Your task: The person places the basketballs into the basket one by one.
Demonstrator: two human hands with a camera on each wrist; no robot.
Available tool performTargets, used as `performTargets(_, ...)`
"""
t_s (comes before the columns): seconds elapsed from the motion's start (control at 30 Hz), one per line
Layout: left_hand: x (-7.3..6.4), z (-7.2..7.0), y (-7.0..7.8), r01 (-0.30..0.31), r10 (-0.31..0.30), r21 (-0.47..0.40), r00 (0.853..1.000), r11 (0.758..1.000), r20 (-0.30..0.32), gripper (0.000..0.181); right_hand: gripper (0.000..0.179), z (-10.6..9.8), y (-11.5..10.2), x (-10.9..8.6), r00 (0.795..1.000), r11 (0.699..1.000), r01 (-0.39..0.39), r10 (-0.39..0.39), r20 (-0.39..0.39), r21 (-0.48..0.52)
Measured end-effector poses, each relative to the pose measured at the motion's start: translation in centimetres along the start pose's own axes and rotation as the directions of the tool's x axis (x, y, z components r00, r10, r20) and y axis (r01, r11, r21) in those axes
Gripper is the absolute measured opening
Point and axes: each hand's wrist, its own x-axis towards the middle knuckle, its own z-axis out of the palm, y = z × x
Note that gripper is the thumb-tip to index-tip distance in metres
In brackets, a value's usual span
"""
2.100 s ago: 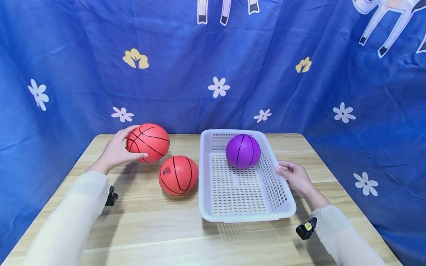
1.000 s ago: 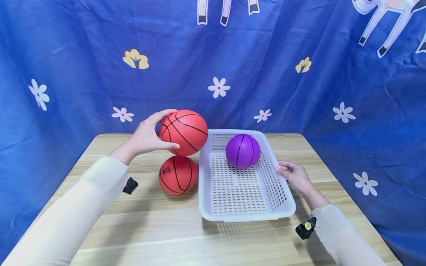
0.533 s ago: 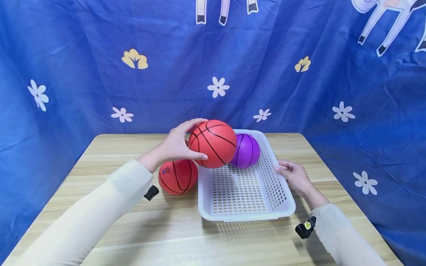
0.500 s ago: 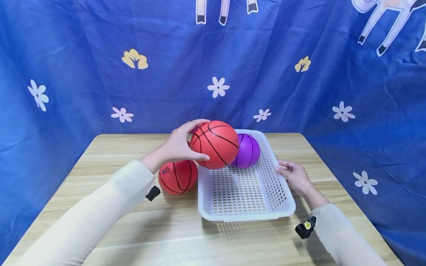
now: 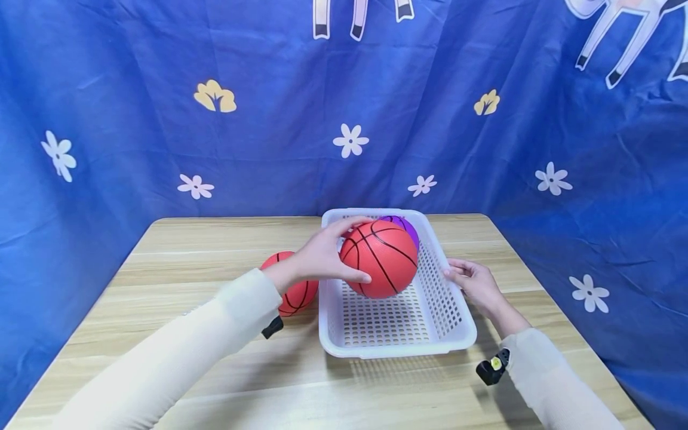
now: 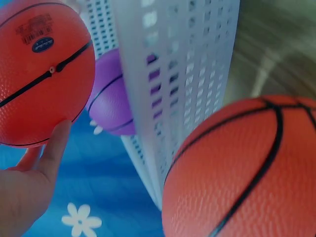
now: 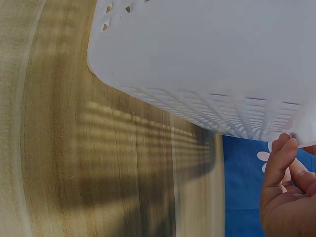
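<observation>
My left hand (image 5: 322, 254) grips a red toy basketball (image 5: 381, 260) from its left side, thumb at the front and fingers over the top. The ball hangs over the white plastic basket (image 5: 398, 351). Behind it in the head view, a purple ball (image 5: 412, 232) sits in the basket's far part, mostly hidden. With thumb and fingers, my right hand (image 5: 478, 286) pinches the basket's right rim; the right wrist view shows these fingers (image 7: 279, 165) at the edge. A second red basketball (image 5: 302, 295) rests on the table just left of the basket, partly behind my left wrist.
The wooden table (image 5: 177, 257) reaches back to a blue curtain (image 5: 258, 149) with printed flowers. My left forearm crosses the table's left front. A black wrist camera (image 5: 491, 367) sits under my right wrist.
From the table's left side, my left hand has lifted the red basketball and carried it right, over the basket, then lower. The right hand and basket have stayed in place.
</observation>
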Motion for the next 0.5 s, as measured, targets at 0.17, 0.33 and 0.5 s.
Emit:
performTargets(0.17, 0.2, 1.6, -0.1, -0.005, 0.004, 0.024, 0.999, 1.000, 0.034, 0.088, 0.047, 0.1, -0.1, 0.0, 1.000, 1.000, -0.007, 0.007, -0.007, -0.016)
performTargets(0.33, 0.4, 3.2, -0.2, -0.002, -0.001, 0.038, 0.996, 0.999, 0.085, 0.088, 0.048, 0.2, -0.3, -0.1, 1.000, 1.000, -0.013, 0.013, -0.007, -0.013)
performTargets(0.5, 0.4, 4.7, -0.4, 0.024, -0.029, 0.030, 0.989, 0.999, 0.147, 0.087, 0.049, 0.1, -0.3, -0.1, 1.000, 1.000, -0.009, 0.009, -0.009, -0.018)
